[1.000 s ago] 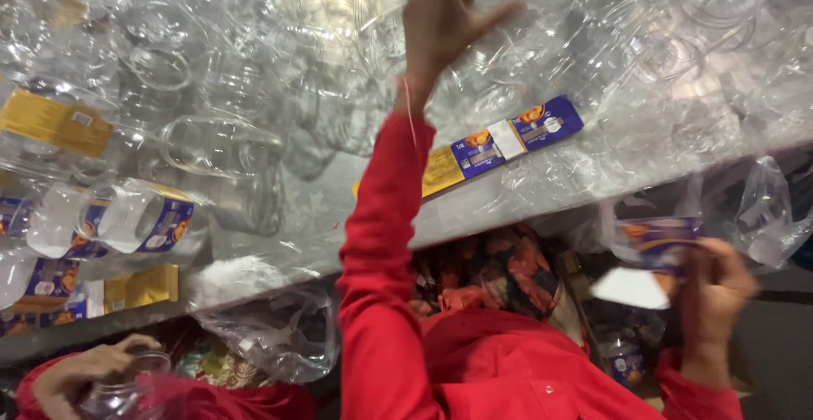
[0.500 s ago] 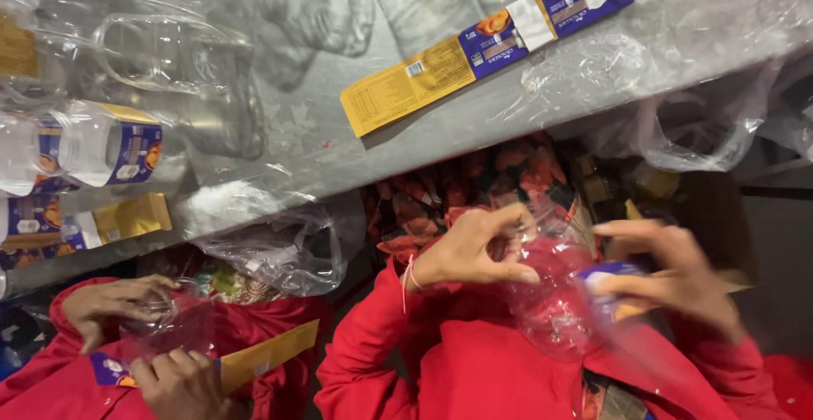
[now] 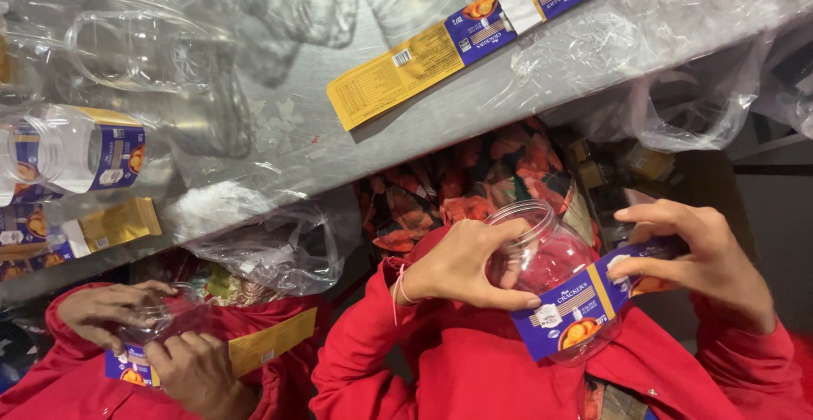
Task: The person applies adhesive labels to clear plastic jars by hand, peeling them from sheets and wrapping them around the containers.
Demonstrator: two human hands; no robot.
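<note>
Landmark: grey metal bench (image 3: 474, 124).

- Long flat paper label strip, yellow at one end, blue with orange picture panels at the other (image 3: 474, 35): lies loose on the bench, slanting up toward its far right corner.
- Clear plastic jar on its side with blue-and-yellow wrap label (image 3: 80, 147): at the bench's left end.
- Loose yellow-and-blue label piece (image 3: 102, 227): on the bench's left near edge, below that jar.
- Blue label with yellow stripe and orange picture (image 3: 593, 297): below the bench's near edge, partly wrapped on a clear round plastic jar (image 3: 550, 259); right hand (image 3: 694, 255) pinches its upper end, left hand (image 3: 466, 263) grips the jar rim.
- Blue-and-yellow label strip (image 3: 246, 348): below the bench's left end, in a co-worker's hands (image 3: 161, 339).
</note>
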